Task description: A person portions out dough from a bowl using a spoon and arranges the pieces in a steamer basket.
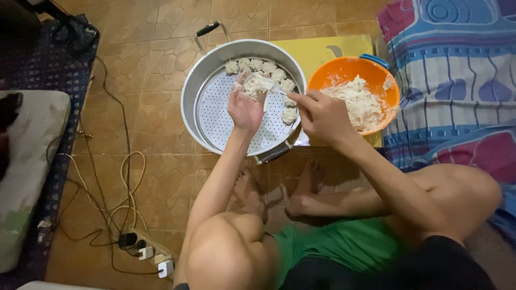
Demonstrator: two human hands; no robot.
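Observation:
My left hand (244, 107) is held palm up over a round metal steamer pot (191, 94) and cups a pale lump of filling in a wrapper (259, 84). My right hand (321, 111) pinches a small spoon handle (279, 91) whose tip touches that lump. Several shaped dumplings (258, 65) line the far and right edge of the perforated tray (217, 115) inside the pot. To the right stands an orange bowl (336, 71) heaped with pale minced filling (359, 102).
Below the pot are my crossed legs and bare feet (306, 190) on the brown tiled floor. A yellow board (317, 51) lies under the bowl. A patterned mattress (457, 75) lies right. A power strip with plugs and cables (148, 249) sits lower left beside a cushion (27, 161).

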